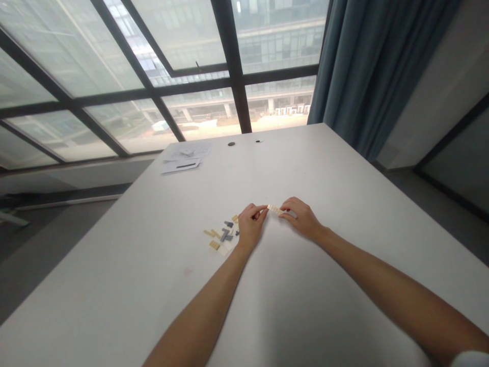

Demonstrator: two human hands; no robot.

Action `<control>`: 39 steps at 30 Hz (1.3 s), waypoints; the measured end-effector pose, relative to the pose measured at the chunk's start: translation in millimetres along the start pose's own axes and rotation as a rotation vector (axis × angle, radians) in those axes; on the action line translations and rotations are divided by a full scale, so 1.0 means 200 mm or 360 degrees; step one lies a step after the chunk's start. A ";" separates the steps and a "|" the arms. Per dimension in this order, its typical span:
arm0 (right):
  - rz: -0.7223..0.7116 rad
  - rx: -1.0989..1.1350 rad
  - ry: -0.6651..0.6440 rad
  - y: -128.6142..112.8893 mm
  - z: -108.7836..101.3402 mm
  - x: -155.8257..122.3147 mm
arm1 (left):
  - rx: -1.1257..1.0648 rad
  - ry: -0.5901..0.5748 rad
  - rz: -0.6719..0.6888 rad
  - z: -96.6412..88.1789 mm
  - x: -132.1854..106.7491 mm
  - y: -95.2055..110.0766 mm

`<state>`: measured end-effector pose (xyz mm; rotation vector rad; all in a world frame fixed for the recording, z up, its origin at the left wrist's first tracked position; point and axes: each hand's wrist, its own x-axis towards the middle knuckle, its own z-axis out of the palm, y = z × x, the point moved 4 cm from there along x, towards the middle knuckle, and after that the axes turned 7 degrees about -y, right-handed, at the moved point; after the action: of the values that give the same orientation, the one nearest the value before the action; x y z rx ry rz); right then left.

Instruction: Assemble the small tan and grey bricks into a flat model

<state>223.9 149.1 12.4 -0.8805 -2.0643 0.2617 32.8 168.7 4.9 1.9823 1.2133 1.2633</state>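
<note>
Fingers (261,207) of the left hand (250,224) pinch one end of a pale toy brick (274,209), while those of the right hand (303,216) pinch its other end, so the brick bridges the gap between them. Whether it touches the white worktop (313,168) below, I cannot tell. Just left of the left fingers lie loose grey pieces (224,235) and yellow pieces (214,245), some partly hidden by that hand. Well beyond the fingers, to their left, sheets of paper (171,167) rest near the worktop's far edge.
</note>
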 end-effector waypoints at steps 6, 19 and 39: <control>-0.0024 -0.0202 -0.0021 0.00 0.00 0.00 | 0.0020 -0.0099 0.0042 0.01 0.00 0.03; 0.0008 -0.0251 -0.0051 -0.01 0.00 0.01 | -0.0202 -0.0332 -0.0067 0.07 -0.01 0.00; -0.0016 -0.0146 -0.0109 -0.03 0.02 0.01 | -0.0191 -0.0271 -0.0090 0.07 -0.01 0.01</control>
<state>218.3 146.5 13.5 -0.9275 -2.1579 0.1953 45.0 166.8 -1.6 1.9124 1.0779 1.0890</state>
